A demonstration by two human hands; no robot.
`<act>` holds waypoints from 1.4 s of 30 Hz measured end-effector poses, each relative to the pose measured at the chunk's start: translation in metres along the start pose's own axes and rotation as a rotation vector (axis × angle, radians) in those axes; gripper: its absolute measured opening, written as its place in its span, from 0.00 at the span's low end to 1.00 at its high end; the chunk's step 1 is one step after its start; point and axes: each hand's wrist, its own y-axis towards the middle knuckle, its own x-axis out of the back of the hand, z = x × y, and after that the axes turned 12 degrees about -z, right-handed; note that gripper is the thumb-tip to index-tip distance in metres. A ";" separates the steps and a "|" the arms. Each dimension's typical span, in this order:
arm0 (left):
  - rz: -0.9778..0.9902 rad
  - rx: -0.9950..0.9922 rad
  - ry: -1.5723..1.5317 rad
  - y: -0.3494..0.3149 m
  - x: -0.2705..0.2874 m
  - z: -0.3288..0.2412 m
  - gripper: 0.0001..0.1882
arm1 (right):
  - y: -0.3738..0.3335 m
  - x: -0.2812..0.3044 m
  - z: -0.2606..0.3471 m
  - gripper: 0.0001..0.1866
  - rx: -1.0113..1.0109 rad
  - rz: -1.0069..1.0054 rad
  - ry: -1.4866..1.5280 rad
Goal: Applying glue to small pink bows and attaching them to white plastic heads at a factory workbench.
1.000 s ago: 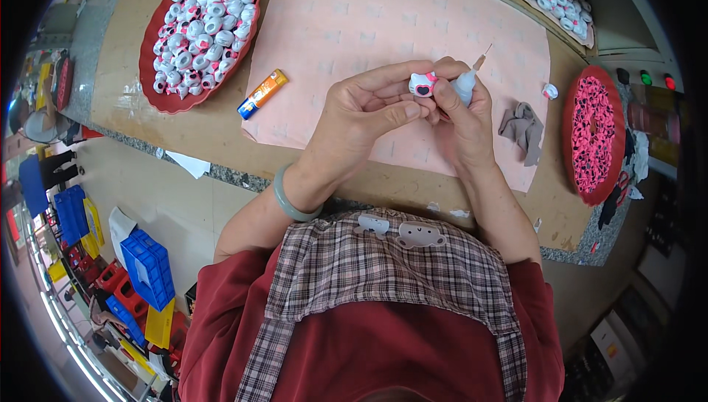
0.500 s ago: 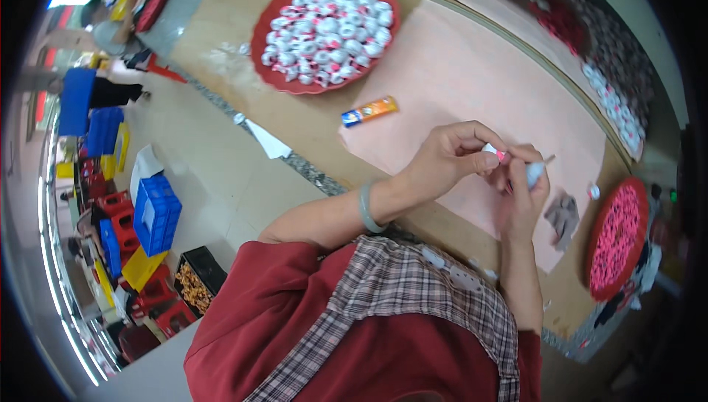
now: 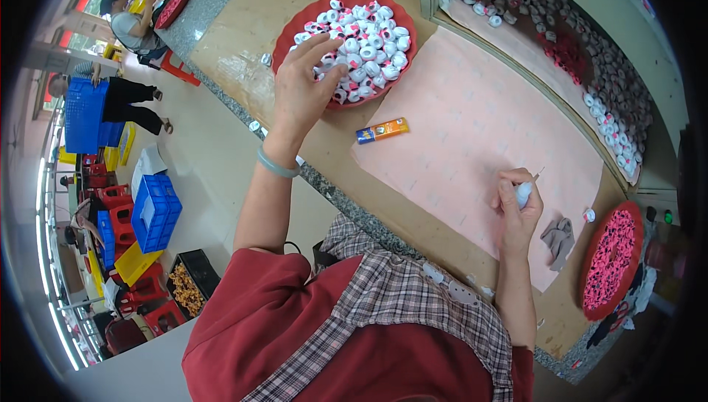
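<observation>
My left hand, fingers apart, is over the near-left edge of a scalloped red plate. The plate is heaped with small round white pieces marked pink and black. No piece shows clearly held in that hand. On the right, my right hand is closed around a small pale blue squeeze bottle with a thin tip, above a pink sheet. Beside it lie a crumpled grey cloth and one loose white piece. An orange and blue packet rests on the sheet's left edge.
A red tray of small pink and black bits stands at far right. Behind the sheet, a raised-edge shelf holds many dark and white pieces. Left of the table are blue crates, red stools and two other people.
My left hand has left my right hand and moved up-left to the red plate, and the small white and pink piece no longer shows between them. The bottle stays in my right hand.
</observation>
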 end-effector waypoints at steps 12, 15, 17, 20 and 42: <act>0.016 -0.315 0.228 0.017 -0.017 0.065 0.18 | -0.007 0.000 -0.003 0.02 0.038 0.053 -0.121; 0.081 -0.315 0.223 0.016 -0.018 0.080 0.19 | -0.004 -0.001 -0.003 0.02 0.020 0.063 -0.117; 0.094 -0.300 0.227 0.014 -0.015 0.085 0.19 | -0.003 -0.001 -0.003 0.02 0.023 0.053 -0.126; 0.116 -0.281 0.210 0.014 -0.009 0.088 0.19 | -0.003 -0.001 0.002 0.02 0.040 0.012 -0.153; -0.026 -0.399 0.273 0.097 -0.288 -0.096 0.30 | 0.003 0.004 -0.002 0.04 0.259 0.101 -0.296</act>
